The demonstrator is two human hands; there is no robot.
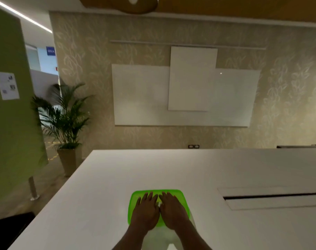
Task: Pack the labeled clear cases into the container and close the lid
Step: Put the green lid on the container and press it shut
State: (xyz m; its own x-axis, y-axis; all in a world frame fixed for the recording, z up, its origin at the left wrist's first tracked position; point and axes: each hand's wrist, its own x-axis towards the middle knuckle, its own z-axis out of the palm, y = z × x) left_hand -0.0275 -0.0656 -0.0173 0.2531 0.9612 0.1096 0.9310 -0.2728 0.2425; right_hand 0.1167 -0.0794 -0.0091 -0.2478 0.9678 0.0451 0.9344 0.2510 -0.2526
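Note:
A container with a bright green lid (pixel 178 194) sits on the white table (pixel 117 177) near its front edge. My left hand (pixel 146 211) lies flat on the left half of the lid, fingers straight and spread. Beside it, my right hand (pixel 172 210) lies flat on the right half, fingers straight, the two hands almost touching. Both palms press down on the lid. The lid hides whatever is inside, so no clear cases are visible. The container's pale body shows only faintly below my wrists.
A recessed cable slot (pixel 272 196) runs across the table at the right. A potted palm (pixel 65 120) stands on the floor beyond the table's left corner, next to a green partition (pixel 11 123). Whiteboards (pixel 186 94) hang on the far wall.

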